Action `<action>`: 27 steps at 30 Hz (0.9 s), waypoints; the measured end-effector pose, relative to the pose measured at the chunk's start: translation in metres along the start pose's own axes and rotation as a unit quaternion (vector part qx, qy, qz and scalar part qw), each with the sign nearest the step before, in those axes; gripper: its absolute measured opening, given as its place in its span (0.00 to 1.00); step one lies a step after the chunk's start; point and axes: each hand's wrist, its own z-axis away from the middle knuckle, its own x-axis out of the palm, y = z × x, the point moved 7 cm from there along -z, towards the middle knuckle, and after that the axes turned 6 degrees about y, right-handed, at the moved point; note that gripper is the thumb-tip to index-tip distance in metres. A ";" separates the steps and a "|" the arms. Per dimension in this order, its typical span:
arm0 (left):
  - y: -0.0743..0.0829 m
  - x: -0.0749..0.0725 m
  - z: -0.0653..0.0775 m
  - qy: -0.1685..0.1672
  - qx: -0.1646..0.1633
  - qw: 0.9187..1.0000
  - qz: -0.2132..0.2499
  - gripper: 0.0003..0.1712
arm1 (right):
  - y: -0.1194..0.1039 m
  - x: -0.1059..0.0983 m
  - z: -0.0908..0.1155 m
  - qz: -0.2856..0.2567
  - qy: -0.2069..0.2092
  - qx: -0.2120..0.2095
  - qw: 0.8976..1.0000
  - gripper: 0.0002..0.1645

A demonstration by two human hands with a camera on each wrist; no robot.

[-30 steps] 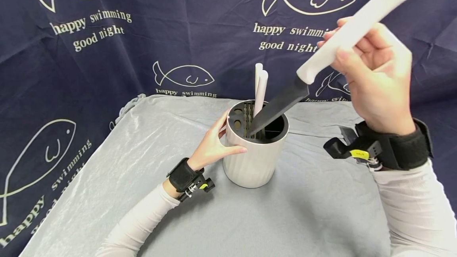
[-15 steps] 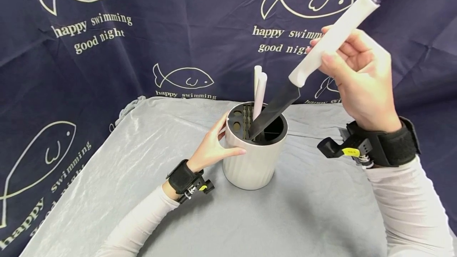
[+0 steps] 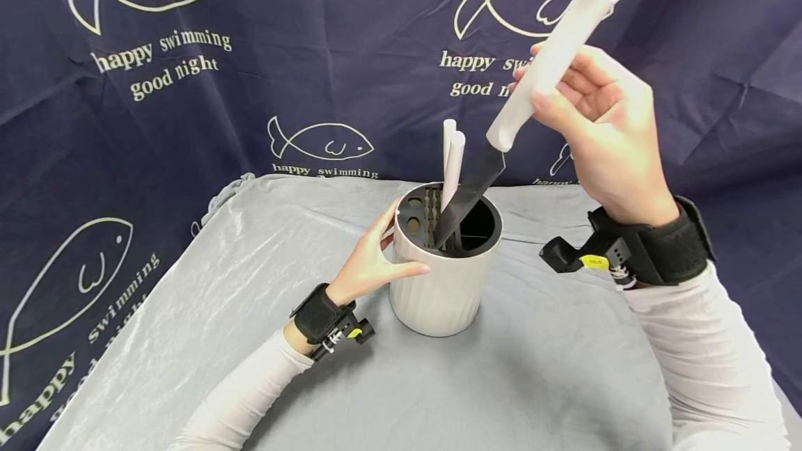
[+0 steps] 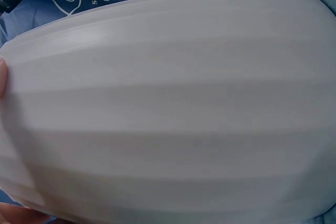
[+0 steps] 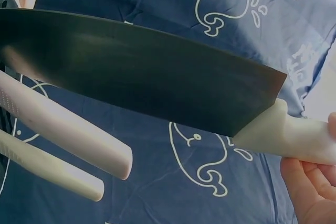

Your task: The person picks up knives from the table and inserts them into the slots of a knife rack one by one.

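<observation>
A white ribbed round knife holder (image 3: 438, 301) with a black slotted top stands in the middle of the head view. My left hand (image 3: 366, 266) holds its left side, thumb on the front wall and fingers round the back; the holder's wall fills the left wrist view. In my right hand (image 3: 608, 131) is a kitchen knife (image 3: 471, 190), gripped by its white handle, its dark broad blade slanting down to the left. The blade's tip is at the slotted insert; whether it has entered a slot, I cannot tell. Two white handles (image 5: 68, 124) stick up from the holder, behind the blade.
A grey cloth (image 3: 501, 374) covers the table beneath the holder. Behind it hangs a dark blue curtain (image 3: 351, 40) printed with fish and lettering. Round holes (image 3: 413, 225) lie at the left of the holder's top, with a larger dark compartment at its right.
My right hand has moved left with the knife, which now stands steeper, its tip staying over the holder's slots. My left hand keeps its hold on the holder.
</observation>
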 end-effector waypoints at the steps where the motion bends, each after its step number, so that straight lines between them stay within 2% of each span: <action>1: 0.000 0.000 0.000 0.001 0.000 1.000 -0.001 0.62 | 0.002 0.000 -0.001 0.001 0.000 0.006 1.000 0.20; 6: -0.001 -0.002 0.001 0.002 0.001 1.000 0.002 0.62 | 0.012 0.000 -0.011 0.006 -0.001 0.036 0.999 0.19; 10: -0.001 -0.001 0.000 0.000 0.000 1.000 0.006 0.63 | 0.017 -0.001 -0.019 0.045 -0.006 0.035 0.998 0.16; 15: -0.001 -0.002 0.000 0.001 0.002 1.000 0.009 0.63 | 0.024 0.001 -0.025 0.045 -0.013 0.046 0.998 0.14; 17: -0.001 -0.003 0.000 0.002 0.003 1.000 0.009 0.63 | 0.027 0.005 -0.026 0.062 -0.024 0.045 0.997 0.14; 20: -0.001 -0.003 0.000 0.004 0.001 1.000 0.011 0.62 | 0.040 0.013 -0.021 0.115 -0.054 0.044 0.991 0.15; 23: -0.001 -0.002 0.000 0.003 0.005 1.000 0.014 0.62 | 0.058 0.017 -0.010 0.174 -0.078 0.045 0.981 0.16; 27: 0.000 -0.001 0.000 0.001 0.011 1.000 0.013 0.62 | 0.078 0.013 0.003 0.199 -0.076 0.053 0.976 0.18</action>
